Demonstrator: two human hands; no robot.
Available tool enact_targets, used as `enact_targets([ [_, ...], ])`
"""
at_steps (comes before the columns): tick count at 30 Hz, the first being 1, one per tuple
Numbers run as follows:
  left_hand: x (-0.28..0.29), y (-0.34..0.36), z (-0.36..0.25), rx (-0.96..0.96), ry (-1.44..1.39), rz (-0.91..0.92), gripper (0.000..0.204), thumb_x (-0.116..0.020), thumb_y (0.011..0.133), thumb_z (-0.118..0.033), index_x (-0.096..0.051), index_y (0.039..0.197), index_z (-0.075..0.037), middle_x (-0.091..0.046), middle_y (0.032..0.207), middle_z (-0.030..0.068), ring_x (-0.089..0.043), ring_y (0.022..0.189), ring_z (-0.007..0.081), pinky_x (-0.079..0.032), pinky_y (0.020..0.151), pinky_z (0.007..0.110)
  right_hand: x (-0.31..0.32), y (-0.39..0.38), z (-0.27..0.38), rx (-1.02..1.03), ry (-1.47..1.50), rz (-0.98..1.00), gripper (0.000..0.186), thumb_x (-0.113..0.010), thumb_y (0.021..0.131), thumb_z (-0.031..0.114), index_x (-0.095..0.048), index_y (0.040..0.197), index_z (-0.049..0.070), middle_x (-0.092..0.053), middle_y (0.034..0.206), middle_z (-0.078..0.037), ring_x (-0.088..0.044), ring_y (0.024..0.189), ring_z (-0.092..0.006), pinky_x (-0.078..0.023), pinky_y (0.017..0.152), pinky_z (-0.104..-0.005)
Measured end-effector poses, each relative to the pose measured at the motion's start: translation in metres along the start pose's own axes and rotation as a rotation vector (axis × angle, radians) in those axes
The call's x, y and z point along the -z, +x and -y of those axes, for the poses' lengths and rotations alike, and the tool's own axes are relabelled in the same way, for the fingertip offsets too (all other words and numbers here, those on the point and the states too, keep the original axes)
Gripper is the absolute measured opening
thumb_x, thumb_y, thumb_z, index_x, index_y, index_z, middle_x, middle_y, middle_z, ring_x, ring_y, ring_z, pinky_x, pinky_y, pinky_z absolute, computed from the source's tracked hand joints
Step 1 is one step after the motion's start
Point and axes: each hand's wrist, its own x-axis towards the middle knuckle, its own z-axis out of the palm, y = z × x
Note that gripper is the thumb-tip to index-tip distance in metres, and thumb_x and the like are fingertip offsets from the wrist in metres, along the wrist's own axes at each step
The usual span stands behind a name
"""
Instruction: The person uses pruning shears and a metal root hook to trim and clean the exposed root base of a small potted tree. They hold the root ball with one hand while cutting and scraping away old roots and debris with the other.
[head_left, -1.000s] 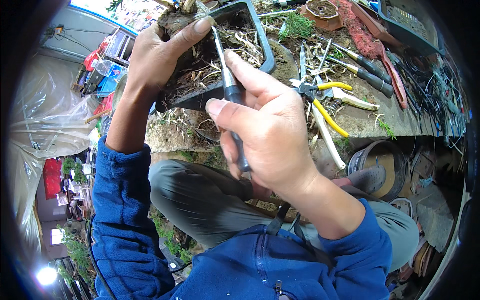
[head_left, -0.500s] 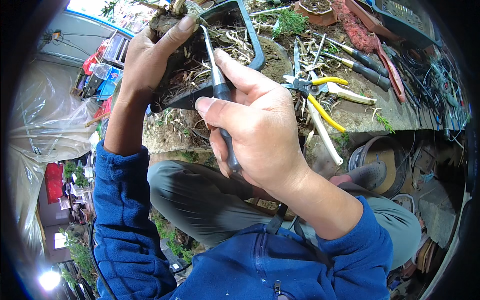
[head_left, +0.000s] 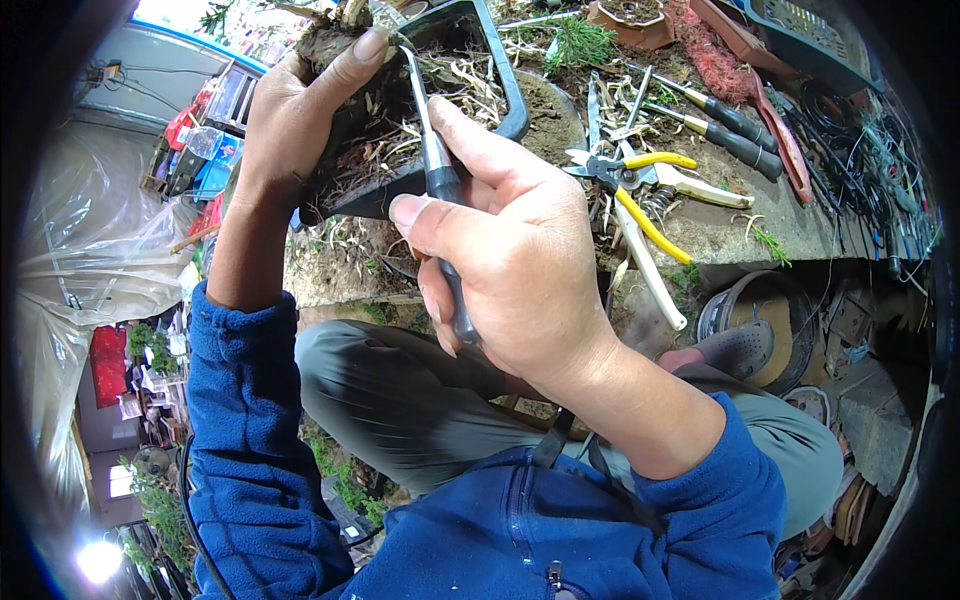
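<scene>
L hand (head_left: 295, 120) grips root clump (head_left: 355, 140) w/ soil in tilted black pot (head_left: 500, 85) over bench. R hand (head_left: 510, 250) fingers clenched on metal pick (head_left: 435, 170), tip in roots. Yellow pruners (head_left: 640, 200) just beside.

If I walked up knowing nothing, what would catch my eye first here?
Front and centre, the right hand grips a thin metal tool like a pen, its tip poking into a root ball that the left hand steadies in a dark pot. To the right, yellow-handled pruners lie on the soil-strewn bench.
</scene>
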Motion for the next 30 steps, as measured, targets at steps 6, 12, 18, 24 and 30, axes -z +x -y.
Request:
enact_targets([
  [6,0.000,0.000,-0.001,0.021,0.029,-0.005,0.051,-0.077,0.093,-0.048,-0.074,0.115,-0.001,-0.075,0.097,0.0057,-0.070,0.084,0.0117,-0.056,0.078,0.027,0.000,0.001,0.001,-0.004,0.000,-0.005,0.056,-0.056,0.093,-0.006,-0.044,0.147,-0.014,-0.055,0.061,-0.003,-0.049,0.040,-0.0077,-0.038,0.035,-0.0253],
  [12,0.000,-0.001,-0.001,0.017,0.011,0.001,0.053,-0.077,0.093,-0.049,-0.073,0.115,-0.001,-0.074,0.097,0.0053,-0.070,0.084,0.0113,-0.056,0.077,0.027,0.003,0.003,0.002,-0.005,-0.037,0.011,0.058,-0.057,0.092,-0.006,-0.044,0.148,-0.013,-0.055,0.058,-0.003,-0.049,0.039,-0.0081,-0.039,0.034,-0.0261],
  [18,0.001,0.001,-0.001,-0.004,-0.003,0.032,0.050,-0.076,0.094,-0.046,-0.072,0.116,-0.001,-0.074,0.098,0.0052,-0.070,0.084,0.0110,-0.056,0.077,0.027,0.005,0.007,0.002,0.020,-0.077,0.054,0.054,-0.057,0.091,-0.006,-0.048,0.143,-0.015,-0.056,0.058,-0.005,-0.052,0.039,-0.0092,-0.040,0.034,-0.0274],
  [24,-0.004,0.001,-0.005,0.034,-0.013,0.000,0.044,-0.081,0.092,-0.038,-0.074,0.114,-0.001,-0.075,0.097,0.0042,-0.069,0.082,0.0100,-0.055,0.074,0.025,0.014,0.008,0.011,-0.022,-0.098,0.086,0.055,-0.060,0.090,-0.006,-0.048,0.143,-0.014,-0.060,0.065,-0.006,-0.053,0.042,-0.0094,-0.041,0.036,-0.0269],
  [30,-0.004,0.000,-0.006,-0.010,0.038,0.008,0.040,-0.083,0.091,-0.036,-0.075,0.109,-0.002,-0.076,0.094,0.0033,-0.069,0.082,0.0090,-0.056,0.073,0.026,0.015,0.006,0.011,0.003,-0.063,0.112,0.068,-0.064,0.089,-0.007,-0.038,0.150,-0.016,-0.060,0.071,-0.006,-0.052,0.045,-0.0092,-0.040,0.039,-0.0247],
])
